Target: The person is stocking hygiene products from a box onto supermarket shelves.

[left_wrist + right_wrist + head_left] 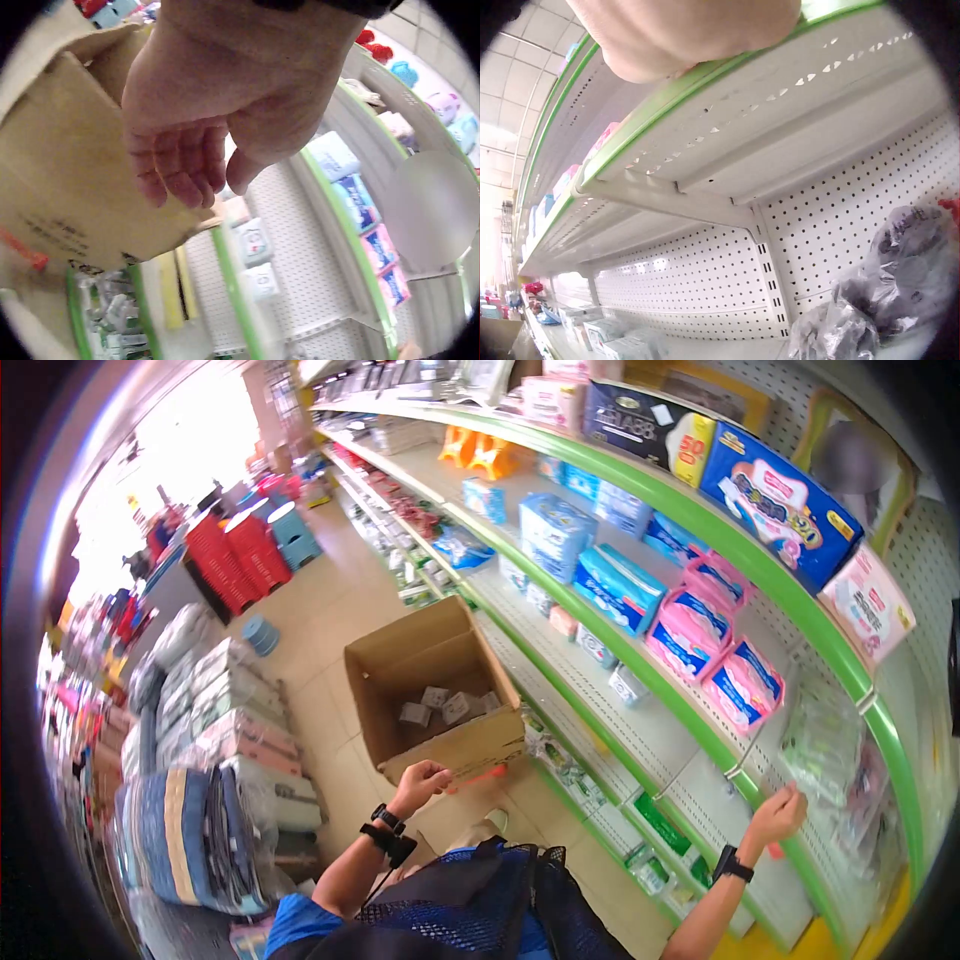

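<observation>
My left hand (pixel 418 788) hangs beside the near edge of a large cardboard box (pixel 455 750), its fingers loosely curled and holding nothing. In the left wrist view the fingers (pixel 184 169) point down in front of the box's side. Several small white packs (pixel 462 707) lie inside the box. My right hand (pixel 778 815) is at the green front edge of a shelf (pixel 850 920), with no item visible in it. In the right wrist view only part of that hand (pixel 697 34) shows over the shelf edge; its fingertips are hidden.
Pink-and-blue packs (pixel 690 630) and blue packs (pixel 618 588) stand on the middle shelf. Clear plastic-wrapped goods (pixel 822 740) sit at the right. Bagged bedding (pixel 190 835) is stacked along the left of the aisle. Red baskets (pixel 255 555) stand farther back.
</observation>
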`<action>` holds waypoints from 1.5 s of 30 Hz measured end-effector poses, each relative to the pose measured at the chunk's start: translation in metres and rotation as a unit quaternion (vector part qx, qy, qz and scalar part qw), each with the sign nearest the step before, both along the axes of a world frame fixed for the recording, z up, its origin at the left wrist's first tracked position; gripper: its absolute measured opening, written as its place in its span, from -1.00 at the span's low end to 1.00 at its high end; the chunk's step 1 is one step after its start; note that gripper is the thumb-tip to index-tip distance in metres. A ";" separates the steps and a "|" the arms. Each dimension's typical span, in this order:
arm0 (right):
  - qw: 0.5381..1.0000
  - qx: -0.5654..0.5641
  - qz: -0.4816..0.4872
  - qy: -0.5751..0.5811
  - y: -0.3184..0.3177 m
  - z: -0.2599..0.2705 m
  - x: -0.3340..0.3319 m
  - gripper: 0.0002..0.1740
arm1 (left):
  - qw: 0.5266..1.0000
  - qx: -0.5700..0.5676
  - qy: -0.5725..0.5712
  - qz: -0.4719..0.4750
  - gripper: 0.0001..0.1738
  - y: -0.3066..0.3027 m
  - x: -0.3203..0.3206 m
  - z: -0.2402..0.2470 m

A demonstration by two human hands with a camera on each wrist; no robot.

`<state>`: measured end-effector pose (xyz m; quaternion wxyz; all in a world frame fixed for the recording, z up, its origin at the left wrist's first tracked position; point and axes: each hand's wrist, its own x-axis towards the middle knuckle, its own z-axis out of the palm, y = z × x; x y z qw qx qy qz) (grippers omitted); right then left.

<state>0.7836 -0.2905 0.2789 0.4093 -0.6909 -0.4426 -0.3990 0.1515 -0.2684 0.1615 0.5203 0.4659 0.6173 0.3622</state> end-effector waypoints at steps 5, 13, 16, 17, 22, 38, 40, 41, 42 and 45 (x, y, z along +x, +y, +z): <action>1.000 0.009 0.014 -0.008 0.000 0.005 -0.007 -0.64 | 0.978 -0.151 -0.001 0.144 -0.73 -0.070 -0.022 -0.059; 0.996 0.029 0.080 0.000 -0.006 0.005 -0.009 -0.61 | 0.917 -0.268 0.168 0.242 -0.73 -0.242 -0.077 -0.132; 0.995 0.029 0.092 -0.005 -0.007 0.000 -0.006 -0.65 | 0.882 -0.304 0.257 0.252 -0.70 -0.276 -0.080 -0.117; 0.995 0.028 0.101 0.000 -0.008 0.000 -0.005 -0.68 | 0.877 -0.304 0.280 0.246 -0.70 -0.284 -0.083 -0.116; 0.974 0.113 0.193 0.023 -0.021 0.014 -0.012 -0.82 | 0.874 -0.290 0.303 0.246 -0.66 -0.287 -0.084 -0.126; 0.591 -0.664 0.387 0.246 -0.066 -0.318 -0.171 -0.66 | 0.942 -0.174 0.285 -0.041 -0.72 -0.204 -0.105 -0.174; 0.528 -0.767 0.306 0.199 -0.077 -0.311 -0.222 -0.67 | 0.931 -0.109 0.335 -0.090 -0.78 -0.217 -0.122 -0.189; 0.530 -0.763 0.307 0.208 -0.076 -0.308 -0.251 -0.67 | 0.931 -0.156 0.324 -0.065 -0.80 -0.224 -0.129 -0.196; 0.532 -0.758 0.309 0.217 -0.074 -0.305 -0.280 -0.67 | 0.928 -0.202 0.311 -0.039 -0.81 -0.232 -0.136 -0.201; 0.537 -0.743 0.313 0.249 -0.063 -0.295 -0.350 -0.67 | 0.920 -0.313 0.230 0.058 -0.78 -0.258 -0.156 -0.241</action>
